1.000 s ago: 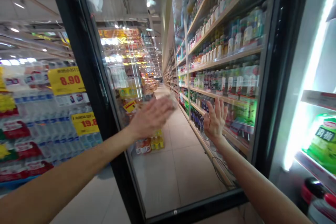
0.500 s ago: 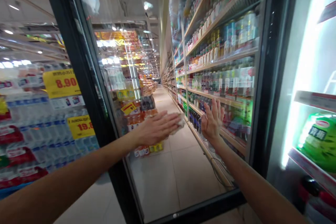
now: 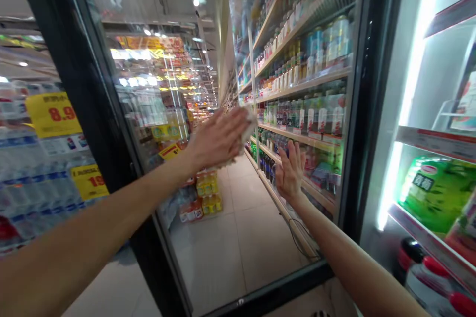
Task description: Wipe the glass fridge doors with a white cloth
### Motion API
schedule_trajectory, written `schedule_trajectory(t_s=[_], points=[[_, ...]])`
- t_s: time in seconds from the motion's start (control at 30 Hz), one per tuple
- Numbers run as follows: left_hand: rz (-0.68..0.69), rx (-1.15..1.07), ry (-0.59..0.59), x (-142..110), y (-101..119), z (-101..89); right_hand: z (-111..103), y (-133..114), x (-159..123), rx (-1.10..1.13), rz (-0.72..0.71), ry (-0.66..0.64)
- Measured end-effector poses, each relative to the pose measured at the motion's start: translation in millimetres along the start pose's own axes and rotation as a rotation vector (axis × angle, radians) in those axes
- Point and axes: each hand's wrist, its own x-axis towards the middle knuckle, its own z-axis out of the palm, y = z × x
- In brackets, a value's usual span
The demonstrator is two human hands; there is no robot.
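A glass door with a black frame stands in front of me. My left hand lies over a whitish cloth, its fingers close together and slightly blurred. Part of the cloth shows past the fingertips and under the palm, on the pane. My right hand is raised against the glass to the right and lower, with its fingers apart and nothing in it. Bottled drinks on shelves show in the glass behind both hands.
Left of the door are stacked water bottles under yellow price signs. A lit cooler at right holds green packages and red-capped containers. Tiled floor shows through the pane.
My left hand has moved up the glass with the cloth, slightly leftward in view. My right hand stays open in much the same place, while the whole view has shifted a little.
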Motion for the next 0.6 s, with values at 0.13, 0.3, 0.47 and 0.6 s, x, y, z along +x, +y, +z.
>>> schedule_trajectory(t_s=[0.13, 0.3, 0.47, 0.6], points=[[-0.23, -0.006, 0.082, 16.4, 4.1, 2.7, -1.2, 1.3, -0.7, -0.023, 0.0, -0.008], [0.076, -0.049, -0.044, 13.7, 40.3, 16.1, -6.3, 18.1, 2.5, -0.047, -0.001, -0.006], [-0.317, 0.003, 0.119, 46.4, 4.9, -2.0, -3.7, 35.3, 2.7, -0.084, 0.103, 0.052], [-0.223, 0.016, 0.119, 43.8, 34.6, 12.0, -1.7, 34.8, 1.7, -0.079, 0.097, 0.059]])
